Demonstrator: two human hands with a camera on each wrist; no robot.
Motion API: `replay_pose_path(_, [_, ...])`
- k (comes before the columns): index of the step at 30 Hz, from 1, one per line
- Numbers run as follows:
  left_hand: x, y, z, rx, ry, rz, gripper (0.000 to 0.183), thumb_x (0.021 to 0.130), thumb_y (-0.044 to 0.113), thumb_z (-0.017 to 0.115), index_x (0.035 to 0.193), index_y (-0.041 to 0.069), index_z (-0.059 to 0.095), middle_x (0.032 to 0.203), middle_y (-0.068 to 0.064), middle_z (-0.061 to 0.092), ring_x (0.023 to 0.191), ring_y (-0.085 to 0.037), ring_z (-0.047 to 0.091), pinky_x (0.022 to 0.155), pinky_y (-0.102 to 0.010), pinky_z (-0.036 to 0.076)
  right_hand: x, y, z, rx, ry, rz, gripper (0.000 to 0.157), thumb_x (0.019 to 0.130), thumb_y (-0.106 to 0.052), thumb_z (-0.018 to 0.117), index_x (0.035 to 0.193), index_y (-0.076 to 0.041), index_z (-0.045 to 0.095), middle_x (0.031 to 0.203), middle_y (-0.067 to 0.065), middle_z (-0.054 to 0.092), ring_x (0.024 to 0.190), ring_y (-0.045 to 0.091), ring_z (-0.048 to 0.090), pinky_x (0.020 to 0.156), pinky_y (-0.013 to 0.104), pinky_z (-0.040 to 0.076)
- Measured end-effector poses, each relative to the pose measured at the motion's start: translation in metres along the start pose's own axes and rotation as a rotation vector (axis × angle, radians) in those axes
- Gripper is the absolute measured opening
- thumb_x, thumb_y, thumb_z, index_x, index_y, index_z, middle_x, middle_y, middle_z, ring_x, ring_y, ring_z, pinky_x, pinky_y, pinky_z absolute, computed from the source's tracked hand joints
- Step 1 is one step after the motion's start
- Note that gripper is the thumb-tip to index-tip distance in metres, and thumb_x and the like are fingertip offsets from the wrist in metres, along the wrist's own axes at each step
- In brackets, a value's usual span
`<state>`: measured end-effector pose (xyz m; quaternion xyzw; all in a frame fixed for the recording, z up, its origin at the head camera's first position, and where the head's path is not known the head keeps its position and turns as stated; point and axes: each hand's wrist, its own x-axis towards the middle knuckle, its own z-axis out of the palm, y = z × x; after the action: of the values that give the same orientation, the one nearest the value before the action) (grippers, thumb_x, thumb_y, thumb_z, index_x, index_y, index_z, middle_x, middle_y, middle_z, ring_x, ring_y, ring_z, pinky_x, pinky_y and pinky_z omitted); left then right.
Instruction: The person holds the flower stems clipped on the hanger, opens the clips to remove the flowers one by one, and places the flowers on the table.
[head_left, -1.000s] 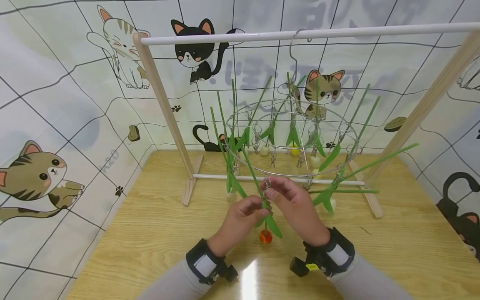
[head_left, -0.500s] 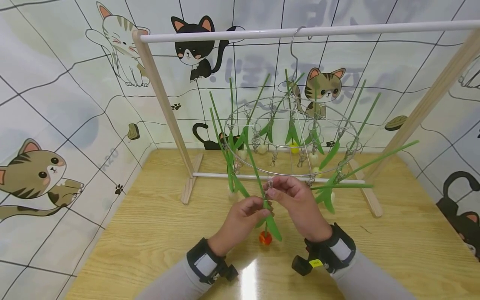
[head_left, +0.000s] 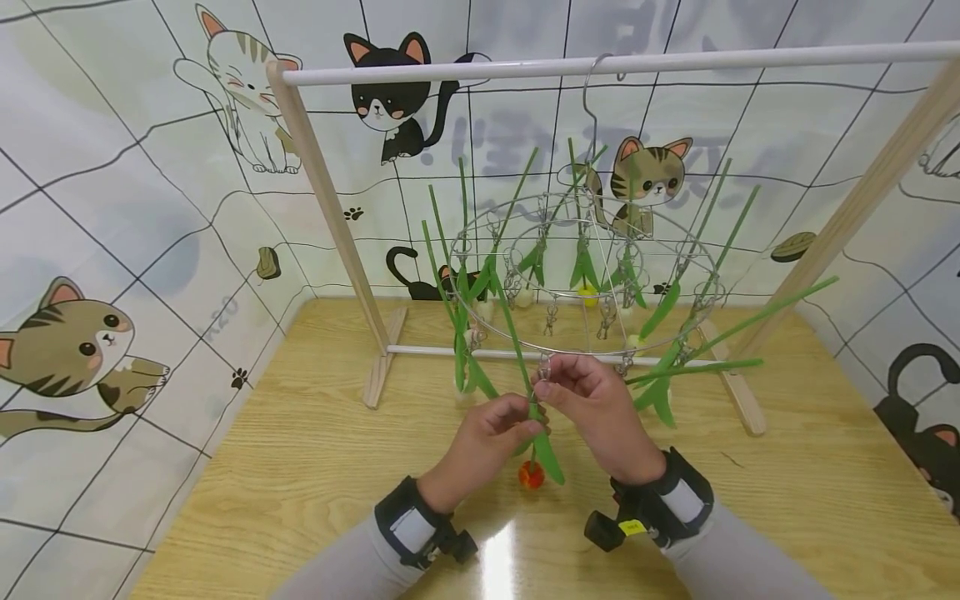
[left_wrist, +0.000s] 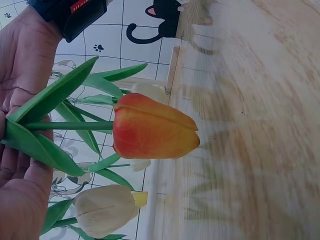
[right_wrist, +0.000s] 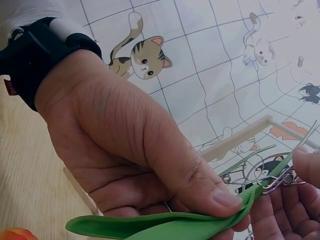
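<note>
An artificial tulip with an orange-red bloom hangs head-down in front of the round wire hanger, its stem slanting up to the left in the head view. My left hand pinches it by the green leaves and stem, thumb on top. My right hand holds a wire clip between thumb and fingers, just above the left hand; the right wrist view shows the metal clip right at the stem. Fingers partly hide where the two meet.
The wire hanger hangs by its hook from the white bar of a wooden rack. Several more upside-down tulips, white and yellow, are clipped around it. Loose clips dangle inside. Wooden table below; cat-patterned walls surround.
My right hand and the clip have shifted slightly to the right. The left hand keeps its hold on the tulip, nearly still, and the hanger sways a little.
</note>
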<state>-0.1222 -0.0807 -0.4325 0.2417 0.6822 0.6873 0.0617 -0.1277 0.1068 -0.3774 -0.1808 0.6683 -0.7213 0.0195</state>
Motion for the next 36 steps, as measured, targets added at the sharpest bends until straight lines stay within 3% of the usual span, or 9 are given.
replay_pose_path(6, [0.000,-0.001,0.002,0.005,0.000,-0.008,0.016,0.101,0.005,0.064,0.114,-0.004,0.066,0.115,-0.026,0.070,0.102,-0.005,0.070,0.099,-0.030,0.059,-0.001,0.001,0.000,-0.015,0.013,-0.049,0.011,0.100,-0.004,0.067,0.107,-0.011,0.064,0.102,-0.006,0.069,0.099,0.009,0.066,0.088,0.021,0.057])
replay_pose_path(14, [-0.001,-0.003,0.004,0.038,-0.001,-0.041,0.015,0.100,0.007,0.065,0.113,-0.001,0.067,0.117,-0.029,0.070,0.102,-0.004,0.070,0.098,-0.028,0.058,-0.001,0.001,-0.003,-0.070,0.014,-0.169,0.006,0.098,0.003,0.066,0.104,0.005,0.064,0.100,-0.007,0.071,0.095,0.010,0.069,0.083,0.022,0.057])
replay_pose_path(20, [-0.002,-0.003,0.004,0.049,-0.003,-0.051,0.016,0.100,0.009,0.066,0.114,0.001,0.067,0.117,-0.025,0.071,0.102,-0.005,0.070,0.096,-0.028,0.058,-0.002,-0.003,-0.005,-0.046,0.023,-0.146,0.007,0.098,0.002,0.066,0.104,0.000,0.064,0.098,-0.005,0.072,0.094,0.012,0.071,0.082,0.024,0.060])
replay_pose_path(25, [-0.003,0.000,0.001,0.065,0.012,-0.004,0.013,0.100,0.007,0.067,0.111,0.001,0.068,0.112,-0.022,0.072,0.100,-0.008,0.071,0.093,-0.029,0.059,-0.001,-0.004,-0.005,-0.030,0.038,-0.083,0.010,0.100,-0.004,0.067,0.108,-0.004,0.063,0.099,-0.003,0.072,0.093,0.012,0.072,0.089,0.026,0.061])
replay_pose_path(29, [-0.003,0.007,0.000,0.030,0.010,0.052,0.012,0.098,0.003,0.066,0.108,-0.003,0.066,0.110,-0.026,0.071,0.100,-0.005,0.070,0.092,-0.029,0.060,0.000,-0.004,-0.005,-0.031,0.042,-0.080,0.012,0.100,-0.004,0.067,0.111,-0.003,0.062,0.100,-0.003,0.072,0.095,0.011,0.073,0.091,0.026,0.061])
replay_pose_path(36, [-0.006,0.023,-0.007,-0.005,0.005,0.222,0.011,0.097,-0.004,0.065,0.106,-0.008,0.062,0.102,-0.032,0.069,0.095,-0.002,0.069,0.082,-0.026,0.061,0.001,-0.002,-0.005,0.000,0.023,-0.084,0.013,0.100,-0.003,0.066,0.113,-0.003,0.062,0.102,-0.004,0.072,0.095,0.010,0.073,0.090,0.027,0.062])
